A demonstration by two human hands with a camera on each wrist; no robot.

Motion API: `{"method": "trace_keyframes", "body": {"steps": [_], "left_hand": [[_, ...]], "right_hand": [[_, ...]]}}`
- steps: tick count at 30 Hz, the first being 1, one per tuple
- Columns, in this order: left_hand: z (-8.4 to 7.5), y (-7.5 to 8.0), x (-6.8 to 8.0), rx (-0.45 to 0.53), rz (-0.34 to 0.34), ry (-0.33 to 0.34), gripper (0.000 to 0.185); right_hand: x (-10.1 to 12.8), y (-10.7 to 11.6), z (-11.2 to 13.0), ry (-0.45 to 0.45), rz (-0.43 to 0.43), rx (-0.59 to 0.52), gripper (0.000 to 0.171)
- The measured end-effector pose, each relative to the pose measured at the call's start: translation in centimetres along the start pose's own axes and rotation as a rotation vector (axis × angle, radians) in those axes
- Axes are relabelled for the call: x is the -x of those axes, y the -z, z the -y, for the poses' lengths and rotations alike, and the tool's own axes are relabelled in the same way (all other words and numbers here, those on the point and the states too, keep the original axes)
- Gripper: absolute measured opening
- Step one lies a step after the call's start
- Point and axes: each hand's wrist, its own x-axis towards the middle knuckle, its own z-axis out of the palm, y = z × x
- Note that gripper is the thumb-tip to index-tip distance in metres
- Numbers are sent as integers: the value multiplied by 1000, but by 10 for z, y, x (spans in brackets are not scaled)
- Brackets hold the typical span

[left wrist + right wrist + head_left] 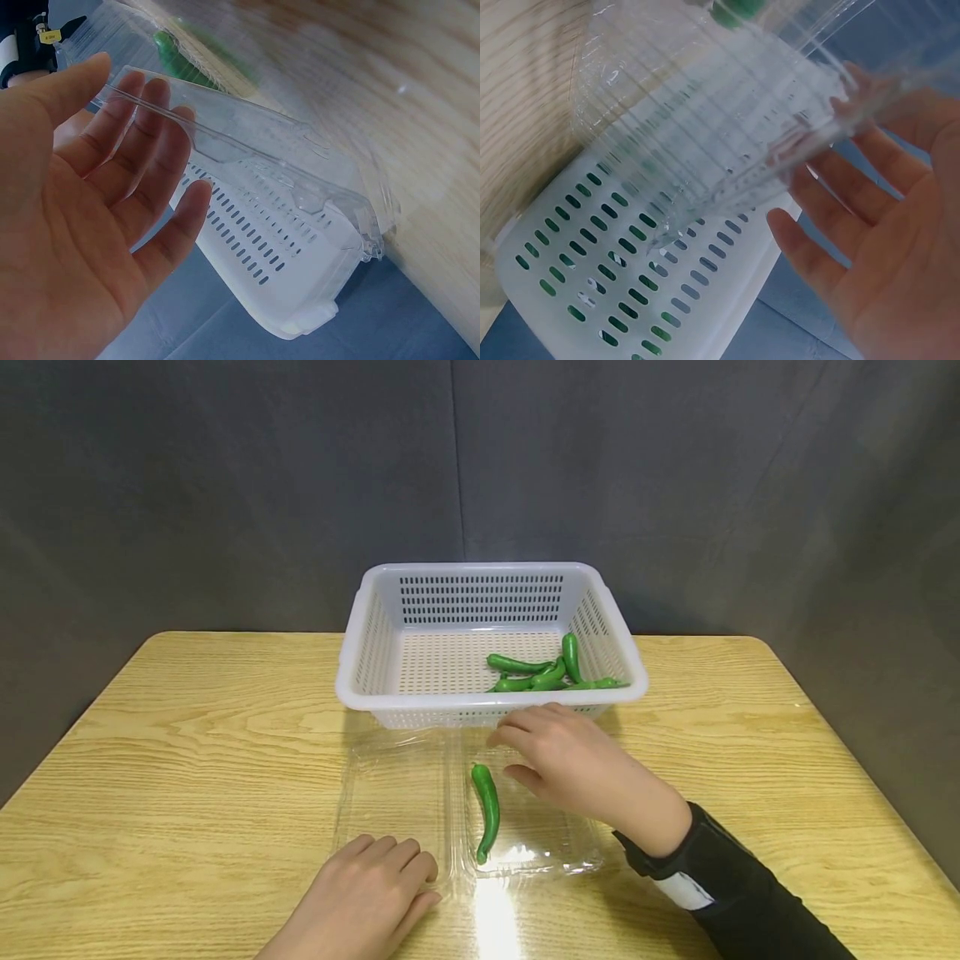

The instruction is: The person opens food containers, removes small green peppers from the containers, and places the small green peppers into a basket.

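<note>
A clear plastic clamshell (pixel 397 793) lies open on the wooden table, just in front of a white slotted basket (pixel 491 700). One green chili pepper (pixel 487 810) lies in the clamshell's right half. Several more green peppers (pixel 551 674) sit in the basket's right front corner. My left hand (pixel 405 881) rests at the clamshell's near left edge, and in the left wrist view its straight fingers (pixel 142 142) touch the clear rim (pixel 262 142). My right hand (pixel 570 756) hovers over the right half beside the lone pepper, fingers relaxed and holding nothing. The right wrist view shows that open palm (pixel 885 255) behind the clear plastic (pixel 705 112).
The basket wall (pixel 592 285) stands close behind the clamshell. Bare table (pixel 187 735) stretches left and right of both containers. A grey cloth backdrop (pixel 225 485) hangs behind the table's far edge.
</note>
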Motion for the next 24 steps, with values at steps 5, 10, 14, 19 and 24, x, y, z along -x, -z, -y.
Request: {"method": "trace_keyframes", "body": {"steps": [5, 10, 14, 19, 24], "left_hand": [[0, 0, 0, 0, -3, 0, 18], [0, -1, 1, -3, -6, -2, 18], [0, -1, 0, -3, -5, -4, 18], [0, -1, 0, 10, 6, -2, 17], [1, -1, 0, 19, 0, 5, 18]], "right_hand": [[0, -1, 1, 12, 30, -13, 36], [1, -2, 4, -15, 104, -32, 36], [3, -2, 7, -15, 159, -58, 35], [3, -3, 10, -10, 167, -70, 34], [3, -4, 13, -22, 205, -76, 35]]}}
